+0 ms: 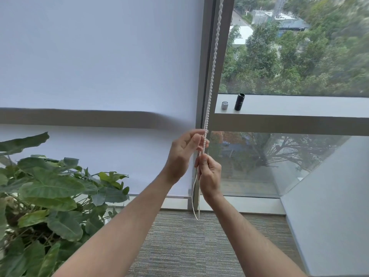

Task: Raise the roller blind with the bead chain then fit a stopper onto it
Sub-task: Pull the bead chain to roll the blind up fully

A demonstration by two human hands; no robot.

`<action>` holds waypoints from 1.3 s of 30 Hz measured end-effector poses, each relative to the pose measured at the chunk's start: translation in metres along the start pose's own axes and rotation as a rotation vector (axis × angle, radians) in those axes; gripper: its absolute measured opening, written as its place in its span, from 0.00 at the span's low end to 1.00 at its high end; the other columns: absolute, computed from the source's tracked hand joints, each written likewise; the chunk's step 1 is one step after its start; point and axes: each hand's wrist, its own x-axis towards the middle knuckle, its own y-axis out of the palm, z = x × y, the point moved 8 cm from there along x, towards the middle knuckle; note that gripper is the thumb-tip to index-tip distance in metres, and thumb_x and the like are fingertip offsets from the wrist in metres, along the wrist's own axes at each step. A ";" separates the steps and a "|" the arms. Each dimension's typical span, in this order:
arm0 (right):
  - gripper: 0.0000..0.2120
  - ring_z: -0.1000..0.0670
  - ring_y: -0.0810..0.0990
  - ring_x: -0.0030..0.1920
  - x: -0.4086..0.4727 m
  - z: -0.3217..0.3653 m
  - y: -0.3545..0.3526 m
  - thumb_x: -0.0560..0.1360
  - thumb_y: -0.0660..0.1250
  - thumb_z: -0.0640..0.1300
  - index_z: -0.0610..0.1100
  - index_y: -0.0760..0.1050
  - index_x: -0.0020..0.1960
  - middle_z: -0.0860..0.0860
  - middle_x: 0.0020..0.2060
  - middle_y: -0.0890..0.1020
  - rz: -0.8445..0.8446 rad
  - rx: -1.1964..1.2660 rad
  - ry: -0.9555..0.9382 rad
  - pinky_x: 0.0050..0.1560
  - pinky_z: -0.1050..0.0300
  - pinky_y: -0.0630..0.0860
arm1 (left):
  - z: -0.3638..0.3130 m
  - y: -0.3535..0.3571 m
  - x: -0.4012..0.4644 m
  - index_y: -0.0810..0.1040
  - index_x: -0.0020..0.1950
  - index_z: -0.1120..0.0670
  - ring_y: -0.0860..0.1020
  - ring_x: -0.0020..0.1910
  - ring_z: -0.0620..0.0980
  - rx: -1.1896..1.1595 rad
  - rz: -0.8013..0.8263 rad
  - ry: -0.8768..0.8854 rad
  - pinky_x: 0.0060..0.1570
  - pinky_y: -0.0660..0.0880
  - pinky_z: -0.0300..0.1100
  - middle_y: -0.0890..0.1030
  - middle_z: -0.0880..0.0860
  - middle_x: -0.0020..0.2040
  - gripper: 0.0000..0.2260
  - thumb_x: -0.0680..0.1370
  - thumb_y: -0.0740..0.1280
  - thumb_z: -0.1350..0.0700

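Note:
A white roller blind [95, 62] covers the left window pane, and its bottom bar hangs just above the sill. Along the grey window frame runs a white bead chain [214, 62], dropping from the top edge down to a loop near the floor. My left hand [184, 151] is at the chain, its fingers curled around the strands at mid height. Just below it, my right hand [209, 174] pinches the chain between thumb and fingers. No stopper is visible on the chain.
A small silver cylinder [224, 105] and a taller black cylinder [239, 101] stand on the window's horizontal ledge [299, 105] to the right. A large leafy plant [50, 192] fills the lower left. Grey carpet [199, 246] lies below, and a pale wall [329, 206] is at right.

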 end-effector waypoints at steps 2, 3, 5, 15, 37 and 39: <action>0.20 0.57 0.60 0.23 0.002 0.000 0.003 0.80 0.58 0.54 0.52 0.74 0.31 0.58 0.21 0.66 0.019 0.021 0.004 0.25 0.61 0.58 | -0.013 0.016 0.005 0.80 0.57 0.56 0.78 0.40 0.55 -0.115 0.032 0.012 0.43 0.77 0.47 0.79 0.56 0.41 0.14 0.82 0.58 0.51; 0.20 0.57 0.60 0.24 0.003 0.000 0.004 0.81 0.58 0.52 0.53 0.74 0.31 0.58 0.22 0.66 0.029 0.026 0.004 0.25 0.61 0.58 | -0.015 0.022 0.007 0.80 0.54 0.56 0.75 0.35 0.53 -0.175 0.028 -0.003 0.35 0.75 0.42 0.76 0.54 0.37 0.14 0.82 0.58 0.51; 0.21 0.57 0.60 0.25 0.001 -0.001 0.007 0.81 0.58 0.49 0.54 0.71 0.30 0.60 0.23 0.67 0.044 0.010 0.003 0.26 0.61 0.59 | -0.012 0.026 0.008 0.80 0.45 0.54 0.64 0.27 0.46 -0.256 -0.018 -0.049 0.25 0.64 0.35 0.67 0.49 0.30 0.14 0.82 0.57 0.51; 0.20 0.53 0.69 0.32 -0.002 -0.024 0.007 0.80 0.57 0.56 0.54 0.77 0.33 0.57 0.29 0.73 0.274 -0.212 0.072 0.36 0.50 0.65 | 0.023 -0.001 -0.006 0.73 0.35 0.51 0.60 0.23 0.42 -0.082 -0.206 -0.088 0.24 0.60 0.34 0.64 0.47 0.26 0.17 0.83 0.57 0.61; 0.19 0.57 0.58 0.22 0.064 0.168 0.047 0.82 0.54 0.49 0.48 0.72 0.35 0.57 0.22 0.63 0.166 0.263 -0.218 0.22 0.62 0.55 | 0.056 0.007 -0.030 0.75 0.36 0.51 0.61 0.24 0.40 0.062 -0.166 -0.155 0.26 0.59 0.34 0.68 0.43 0.23 0.12 0.78 0.58 0.57; 0.21 0.57 0.58 0.21 0.067 0.168 0.045 0.82 0.55 0.48 0.51 0.72 0.32 0.56 0.21 0.63 0.145 0.280 -0.220 0.22 0.63 0.55 | 0.056 0.008 -0.027 0.74 0.37 0.52 0.64 0.24 0.39 0.097 -0.136 -0.137 0.27 0.61 0.30 0.71 0.41 0.24 0.12 0.79 0.58 0.57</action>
